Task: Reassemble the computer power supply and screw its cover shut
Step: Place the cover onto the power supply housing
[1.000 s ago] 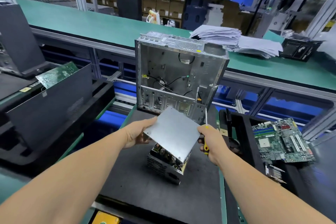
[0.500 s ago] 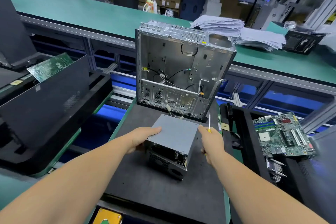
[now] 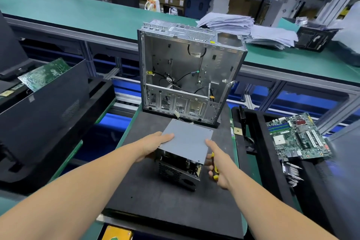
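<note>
1. Head view, centre of the frame: the power supply point(image 3: 178, 169) sits on the matte black foam mat point(image 3: 155, 200). It's a boxy metal unit with a perforated grille on the near face and wiring and parts showing through the gap under the lid.
2. The cover point(image 3: 187, 143) is a flat, smooth grey sheet-metal plate with small holes near its corners. It's lying on top of the box, a bit skewed, near edge overhanging.
3. My left hand point(image 3: 153, 147) comes in from the lower left, thumb flat on top of the cover's left edge, fingers under it, so it's gripping that side.
4. My right hand point(image 3: 218, 163) comes from the lower right: index finger straight out touching the cover's right edge, the other fingers curled round a yellow screwdriver point(image 3: 214, 169) handle.
5. Upper centre: bare steel computer case point(image 3: 187, 72), standing open, black cables inside, stamped vents low down.
6. Right edge: green motherboard point(image 3: 298, 136) on a black tray point(image 3: 261, 142). Upper right: messy paper stack point(image 3: 247, 27).
7. Can't read any labels, too small or blurry.
</note>
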